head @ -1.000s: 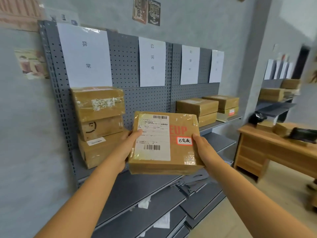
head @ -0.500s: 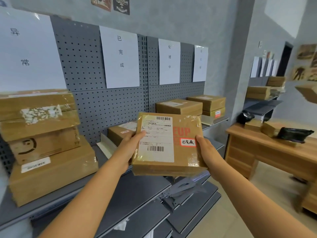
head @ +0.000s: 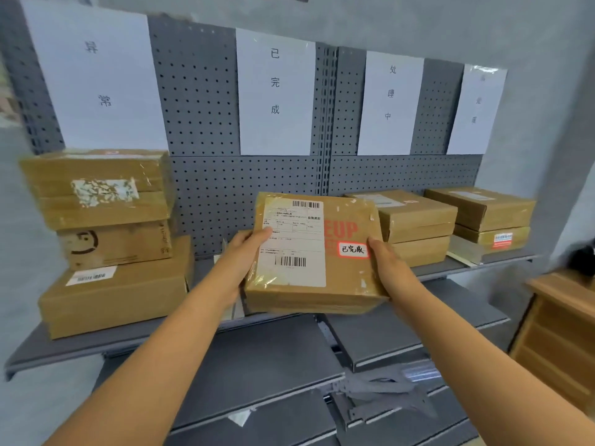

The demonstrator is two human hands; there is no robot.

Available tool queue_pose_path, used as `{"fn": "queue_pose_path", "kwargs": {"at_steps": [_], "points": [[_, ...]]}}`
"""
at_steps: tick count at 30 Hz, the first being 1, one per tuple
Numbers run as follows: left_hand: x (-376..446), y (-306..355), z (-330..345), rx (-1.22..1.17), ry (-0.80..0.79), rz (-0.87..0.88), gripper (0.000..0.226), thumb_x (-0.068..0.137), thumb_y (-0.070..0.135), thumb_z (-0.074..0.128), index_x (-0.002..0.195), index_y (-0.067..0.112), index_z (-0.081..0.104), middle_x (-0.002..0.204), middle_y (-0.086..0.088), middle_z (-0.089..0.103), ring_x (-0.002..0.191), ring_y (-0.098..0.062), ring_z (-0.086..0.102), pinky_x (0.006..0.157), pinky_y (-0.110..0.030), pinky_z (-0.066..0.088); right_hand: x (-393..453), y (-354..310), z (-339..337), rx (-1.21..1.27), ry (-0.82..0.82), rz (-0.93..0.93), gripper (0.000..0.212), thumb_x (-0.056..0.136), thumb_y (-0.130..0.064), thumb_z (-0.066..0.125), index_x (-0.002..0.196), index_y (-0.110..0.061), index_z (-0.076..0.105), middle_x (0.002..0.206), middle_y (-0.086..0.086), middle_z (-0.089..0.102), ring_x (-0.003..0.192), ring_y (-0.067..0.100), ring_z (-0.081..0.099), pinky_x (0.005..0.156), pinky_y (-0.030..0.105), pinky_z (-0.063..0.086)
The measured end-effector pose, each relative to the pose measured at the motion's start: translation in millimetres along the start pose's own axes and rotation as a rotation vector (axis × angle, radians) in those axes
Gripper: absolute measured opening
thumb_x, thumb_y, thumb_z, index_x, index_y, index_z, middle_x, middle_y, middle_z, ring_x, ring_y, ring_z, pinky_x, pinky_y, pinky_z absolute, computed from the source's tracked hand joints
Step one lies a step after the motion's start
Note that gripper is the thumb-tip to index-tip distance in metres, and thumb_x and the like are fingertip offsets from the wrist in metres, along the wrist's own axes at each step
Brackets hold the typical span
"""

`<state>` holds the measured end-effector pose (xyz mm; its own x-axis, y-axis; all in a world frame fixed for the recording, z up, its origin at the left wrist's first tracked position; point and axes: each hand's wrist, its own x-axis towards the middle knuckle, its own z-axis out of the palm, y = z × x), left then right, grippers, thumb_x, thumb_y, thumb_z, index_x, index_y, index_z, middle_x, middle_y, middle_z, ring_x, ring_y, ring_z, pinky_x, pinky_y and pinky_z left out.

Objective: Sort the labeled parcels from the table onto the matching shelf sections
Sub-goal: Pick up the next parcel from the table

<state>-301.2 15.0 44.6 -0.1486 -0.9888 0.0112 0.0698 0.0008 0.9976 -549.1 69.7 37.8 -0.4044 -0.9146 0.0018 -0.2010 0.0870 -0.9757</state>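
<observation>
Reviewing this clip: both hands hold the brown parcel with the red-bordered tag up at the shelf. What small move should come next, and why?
Probably ease the brown cardboard parcel forward and set it down under the white paper sign reading 已完成. Its red-bordered tag carries the same characters, the left hand and right hand hold it right below that sign, and the grey metal shelf shows bare surface there.

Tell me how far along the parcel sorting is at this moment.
Done: three boxes stacked under the 异常 sign, two-box stacks under 处理中 and the rightmost sign. In hand: left hand and right hand grip a parcel tagged 已完成, held before the matching 已完成 sign, not yet set down. Left: placing it; the source table is out of view.
</observation>
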Motion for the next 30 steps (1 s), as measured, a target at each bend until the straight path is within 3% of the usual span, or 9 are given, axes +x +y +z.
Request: {"fn": "queue_pose_path", "kwargs": {"at_steps": [2, 8, 12, 17, 21, 26, 28, 30], "points": [[16.8, 7.3, -6.2, 0.0, 0.046, 0.021, 0.048, 0.092, 0.047, 0.064, 0.13, 0.021, 0.053, 0.111, -0.002, 0.075, 0.1, -0.023, 0.072, 0.092, -0.046, 0.056, 23.9, -10.0, 10.7, -0.01, -0.037, -0.033, 0.055, 0.1, -0.056, 0.032, 0.137, -0.02, 0.049, 0.114, 0.005, 0.066, 0.1, 0.023, 0.063, 0.082, 0.038, 0.051], [80.2, 24.2, -20.5, 0.017, 0.091, 0.07, 0.049, 0.095, 0.045, 0.06, 0.135, 0.018, 0.053, 0.114, -0.003, 0.074, 0.103, -0.023, 0.071, 0.098, -0.049, 0.053, 96.0, -37.7, 42.0, 0.055, -0.133, -0.088, 0.054, 0.101, -0.056, 0.034, 0.137, -0.018, 0.047, 0.114, 0.007, 0.069, 0.101, 0.025, 0.068, 0.092, 0.045, 0.054], [123.9, 30.2, -19.4, -0.015, 0.085, 0.073, 0.046, 0.097, 0.043, 0.057, 0.135, 0.017, 0.053, 0.114, -0.004, 0.074, 0.102, -0.024, 0.072, 0.096, -0.048, 0.054, 135.1, -51.3, 54.1, 0.049, -0.131, -0.109, 0.051, 0.102, -0.053, 0.035, 0.135, -0.017, 0.049, 0.112, 0.007, 0.069, 0.095, 0.022, 0.068, 0.07, 0.033, 0.053], [166.3, 25.9, -12.1, 0.006, 0.109, 0.061, 0.049, 0.096, 0.045, 0.057, 0.136, 0.017, 0.052, 0.114, -0.004, 0.073, 0.101, -0.023, 0.072, 0.092, -0.044, 0.056, 186.5, -51.6, 62.3, -0.043, -0.085, -0.121, 0.057, 0.1, -0.056, 0.033, 0.139, -0.017, 0.047, 0.123, 0.011, 0.065, 0.109, 0.03, 0.064, 0.103, 0.05, 0.047], [185.8, 15.8, -12.7, -0.007, 0.17, 0.048, 0.047, 0.097, 0.043, 0.058, 0.135, 0.016, 0.05, 0.112, -0.004, 0.073, 0.098, -0.021, 0.072, 0.08, -0.037, 0.058, 215.6, -48.3, 77.4, -0.099, -0.118, -0.113, 0.06, 0.1, -0.059, 0.032, 0.139, -0.016, 0.047, 0.127, 0.012, 0.062, 0.112, 0.03, 0.062, 0.105, 0.051, 0.045], [206.2, 10.5, -10.6, 0.046, 0.181, 0.038, 0.047, 0.099, 0.044, 0.053, 0.136, 0.016, 0.053, 0.118, -0.004, 0.072, 0.105, -0.022, 0.07, 0.098, -0.044, 0.053, 246.8, -40.4, 89.6, -0.065, -0.152, -0.067, 0.058, 0.1, -0.06, 0.034, 0.136, -0.017, 0.05, 0.12, 0.01, 0.066, 0.108, 0.03, 0.064, 0.104, 0.051, 0.047], [214.7, 11.4, -9.4, 0.077, 0.182, 0.028, 0.044, 0.1, 0.045, 0.05, 0.132, 0.016, 0.058, 0.116, -0.003, 0.073, 0.105, -0.021, 0.07, 0.098, -0.043, 0.053, 258.9, -41.6, 90.4, -0.076, -0.177, -0.033, 0.06, 0.098, -0.062, 0.035, 0.136, -0.018, 0.051, 0.12, 0.011, 0.066, 0.108, 0.031, 0.064, 0.104, 0.052, 0.048], [222.7, 12.4, -8.6, 0.081, 0.197, -0.002, 0.039, 0.101, 0.045, 0.048, 0.125, 0.018, 0.064, 0.106, 0.0, 0.075, 0.098, -0.019, 0.071, 0.089, -0.036, 0.055, 270.4, -44.1, 92.3, -0.106, -0.203, 0.01, 0.061, 0.097, -0.065, 0.034, 0.134, -0.019, 0.052, 0.12, 0.012, 0.065, 0.108, 0.032, 0.063, 0.102, 0.054, 0.048]]}}
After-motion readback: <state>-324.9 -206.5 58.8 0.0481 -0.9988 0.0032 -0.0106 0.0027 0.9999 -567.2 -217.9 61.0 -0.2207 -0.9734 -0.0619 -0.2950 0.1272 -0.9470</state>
